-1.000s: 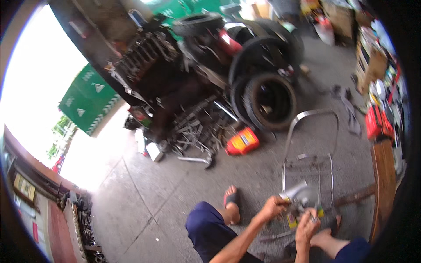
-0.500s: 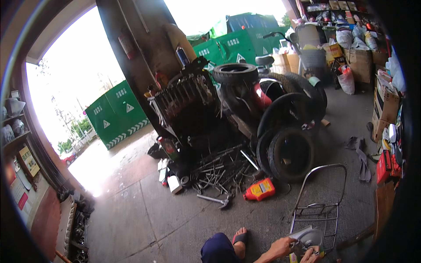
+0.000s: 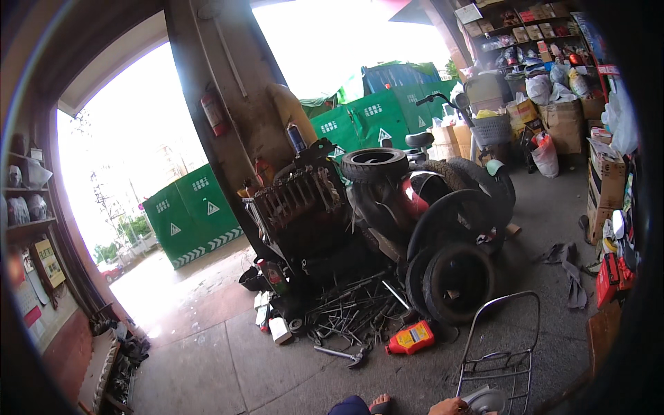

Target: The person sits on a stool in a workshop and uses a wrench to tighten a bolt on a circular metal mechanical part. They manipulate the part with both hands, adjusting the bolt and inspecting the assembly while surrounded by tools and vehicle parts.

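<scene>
At the bottom edge, my left hand (image 3: 449, 407) shows only in part, its fingers closed at the side of a round silver metal part (image 3: 487, 401). The lower half of that part is cut off by the picture's edge. My right hand is out of the picture. Just beyond the part stands a tubular metal rack (image 3: 499, 360) with a bent handle frame. To the left of my hand, my foot (image 3: 380, 402) in a dark sandal and my dark-clothed knee (image 3: 350, 407) come into view.
A red bottle (image 3: 411, 338) and a hammer (image 3: 340, 354) lie on the floor ahead. Behind them are heaped hand tools (image 3: 349, 311), a dark tool rack (image 3: 297, 207) and several tyres (image 3: 458, 282). Cardboard boxes (image 3: 607, 176) and a red case (image 3: 610, 280) line the right side.
The view has tilted upward, so everything sits lower in the picture. My right hand, seen at the metal part before, has dropped out of view; my left hand stays beside it.
</scene>
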